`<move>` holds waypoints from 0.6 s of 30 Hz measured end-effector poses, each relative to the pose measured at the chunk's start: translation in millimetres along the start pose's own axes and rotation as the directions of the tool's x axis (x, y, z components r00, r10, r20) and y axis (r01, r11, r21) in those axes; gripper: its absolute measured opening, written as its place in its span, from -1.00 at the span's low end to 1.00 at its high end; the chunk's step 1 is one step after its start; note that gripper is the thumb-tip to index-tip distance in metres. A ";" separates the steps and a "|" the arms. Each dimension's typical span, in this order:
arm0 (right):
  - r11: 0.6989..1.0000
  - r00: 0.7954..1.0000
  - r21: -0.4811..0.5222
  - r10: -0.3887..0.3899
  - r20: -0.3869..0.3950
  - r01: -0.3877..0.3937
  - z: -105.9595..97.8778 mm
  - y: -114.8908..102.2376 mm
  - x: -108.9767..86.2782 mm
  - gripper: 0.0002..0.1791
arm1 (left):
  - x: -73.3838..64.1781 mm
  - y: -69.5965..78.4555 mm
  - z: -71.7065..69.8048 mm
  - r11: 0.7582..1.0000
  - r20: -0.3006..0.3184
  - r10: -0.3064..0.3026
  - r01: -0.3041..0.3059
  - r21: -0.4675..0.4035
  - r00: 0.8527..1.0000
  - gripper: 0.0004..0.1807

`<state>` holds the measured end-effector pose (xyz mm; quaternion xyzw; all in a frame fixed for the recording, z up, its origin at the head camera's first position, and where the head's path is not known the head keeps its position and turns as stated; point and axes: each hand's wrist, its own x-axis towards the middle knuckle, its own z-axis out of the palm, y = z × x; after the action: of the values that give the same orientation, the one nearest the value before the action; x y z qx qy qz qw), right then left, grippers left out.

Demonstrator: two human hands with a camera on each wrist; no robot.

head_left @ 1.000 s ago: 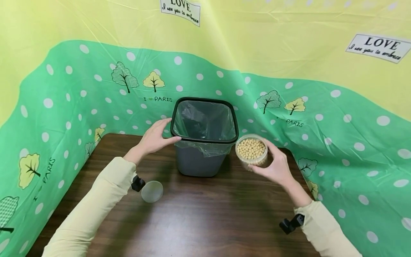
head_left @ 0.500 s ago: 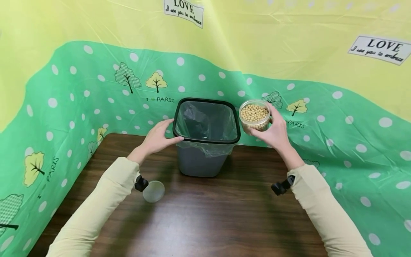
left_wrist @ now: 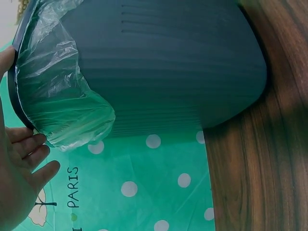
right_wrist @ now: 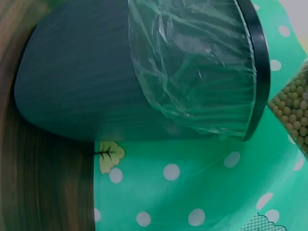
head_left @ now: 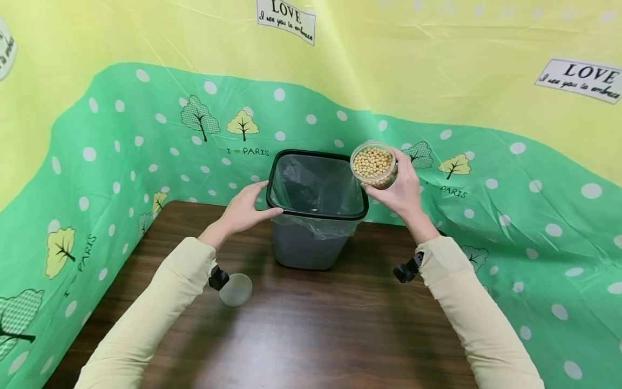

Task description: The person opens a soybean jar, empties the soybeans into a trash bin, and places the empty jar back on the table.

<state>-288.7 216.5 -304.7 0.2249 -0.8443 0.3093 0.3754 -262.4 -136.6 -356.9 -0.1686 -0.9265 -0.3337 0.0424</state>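
Observation:
A grey trash can (head_left: 306, 246) with a black rim and a clear plastic liner (head_left: 325, 189) stands at the back of the table. My left hand (head_left: 242, 212) spans its left corner, thumb and fingertips at the rim, fingers fairly straight. A clear round jar (head_left: 386, 179) full of pale yellow soybeans (head_left: 371, 162) is in my right hand (head_left: 404, 186), gripped between thumb and fingers. The jar is raised at the can's right rim, its mouth tilted slightly. In the right wrist view, the jar's lower corner (right_wrist: 293, 113) shows beside the rim; the right hand is out of that view.
A clear round lid (head_left: 235, 290) lies on the dark wooden table (head_left: 311, 335), by the left wrist's camera (head_left: 218, 277). Behind and at both sides hangs a green and yellow printed cloth (head_left: 311, 97), close to the can's back.
My right hand has lifted the jar from beside the can to rim height, then moved it left over the right edge. The left hand has stayed at the rim.

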 end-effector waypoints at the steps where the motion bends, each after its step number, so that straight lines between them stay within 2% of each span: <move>1: 1.000 1.000 0.009 0.014 -0.008 -0.014 1.9 -0.5 -0.8 -0.01 | 0.0 0.0 0.2 1.000 -0.001 -0.001 0.001 0.003 1.000 -0.02; 7: 0.993 0.994 0.071 0.098 -0.044 -0.095 9.6 -2.6 -4.5 -0.02 | 0.1 0.6 0.7 1.000 -0.002 -0.004 0.004 0.005 1.000 -0.02; 11: 0.972 0.983 0.159 0.182 -0.041 -0.173 11.4 -4.3 -6.2 -0.08 | 0.3 -0.1 1.3 1.000 -0.005 -0.001 0.001 0.002 1.000 -0.01; 14: 0.937 0.967 0.258 0.252 -0.040 -0.234 12.8 -5.9 -7.1 -0.12 | 0.1 0.0 1.6 1.000 -0.004 0.005 -0.005 -0.003 1.000 -0.01; 18: 0.865 0.935 0.390 0.354 -0.025 -0.317 14.1 -10.5 -7.3 -0.15 | -0.9 1.3 1.5 1.000 -0.003 0.005 -0.005 -0.013 1.000 -0.01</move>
<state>-284.8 200.4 -314.1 0.1279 -0.7755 0.5377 0.3052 -261.1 -135.0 -357.5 -0.1708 -0.9238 -0.3400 0.0434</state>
